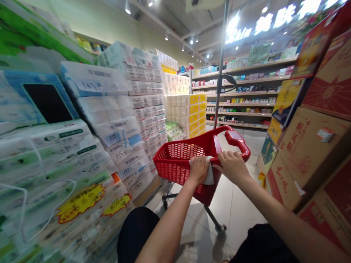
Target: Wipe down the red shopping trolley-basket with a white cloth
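Observation:
A red plastic shopping cart [175,166] stands in front of me, its perforated basket facing left and its handle [238,140] at the right end. My left hand [199,168] is closed on a whitish cloth [209,177] over the basket's near rim. The cloth hangs down the outside of the cart's red wall. Just to the right, my right hand [233,166] is closed over the rim near the handle, its fingers wrapped round the edge. The cart's wheels [221,228] rest on the tiled floor.
Stacked packs of tissue paper [115,128] rise on the left, with a phone-like black screen [48,103] and white cable [24,204] on them. Cardboard boxes [315,142] are piled at the right. Behind the cart stand a metal pole [220,65] and stocked shelves [244,93].

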`<state>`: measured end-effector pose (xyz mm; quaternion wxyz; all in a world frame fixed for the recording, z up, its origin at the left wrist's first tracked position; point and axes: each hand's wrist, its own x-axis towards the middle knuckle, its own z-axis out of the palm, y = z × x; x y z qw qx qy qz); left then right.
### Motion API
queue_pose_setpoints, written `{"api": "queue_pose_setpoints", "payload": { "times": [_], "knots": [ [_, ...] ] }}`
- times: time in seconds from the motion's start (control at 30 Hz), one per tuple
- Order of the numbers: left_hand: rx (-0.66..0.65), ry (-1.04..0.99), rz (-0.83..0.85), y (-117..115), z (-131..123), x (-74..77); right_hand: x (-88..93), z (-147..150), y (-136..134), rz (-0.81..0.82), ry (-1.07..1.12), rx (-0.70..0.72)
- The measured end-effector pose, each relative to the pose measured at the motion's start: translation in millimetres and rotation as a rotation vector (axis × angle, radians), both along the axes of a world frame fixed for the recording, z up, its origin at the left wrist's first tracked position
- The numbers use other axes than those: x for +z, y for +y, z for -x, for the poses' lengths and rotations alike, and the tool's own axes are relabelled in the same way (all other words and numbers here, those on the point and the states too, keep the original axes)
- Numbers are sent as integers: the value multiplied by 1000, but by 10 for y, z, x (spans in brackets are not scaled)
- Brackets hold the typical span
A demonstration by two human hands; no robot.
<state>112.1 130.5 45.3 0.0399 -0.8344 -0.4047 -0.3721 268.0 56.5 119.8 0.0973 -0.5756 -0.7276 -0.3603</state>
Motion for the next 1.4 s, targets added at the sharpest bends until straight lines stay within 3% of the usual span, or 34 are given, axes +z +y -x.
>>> {"api": "queue_pose_setpoints", "payload": {
  "times": [0.1, 0.2, 0.33, 0.5, 0.67, 0.8, 1.17, 1.4],
  "knots": [
    [-60, 54, 26, 88, 354, -21, 54, 23, -54, 65, 5, 73],
    [-25, 64, 52, 186, 699, -70, 190, -93, -121, 131, 23, 143],
    [23, 55, 83, 275, 916, -134, 384, -422, -175, 115, 27, 242],
    [91, -29, 124, 187, 648, -116, 323, -642, -111, 135, 109, 304],
    [29, -123, 92, -99, 120, 52, 195, -537, -65, 126, 176, 267],
    [48, -179, 98, -267, -117, 188, 197, -403, -85, 102, 206, 240],
    [66, -245, 152, -305, -63, 403, 21, 124, -9, -49, 370, 181],
    [-75, -408, 298, -529, -46, 665, 181, 212, -63, 84, 581, 443]
  ]
}}
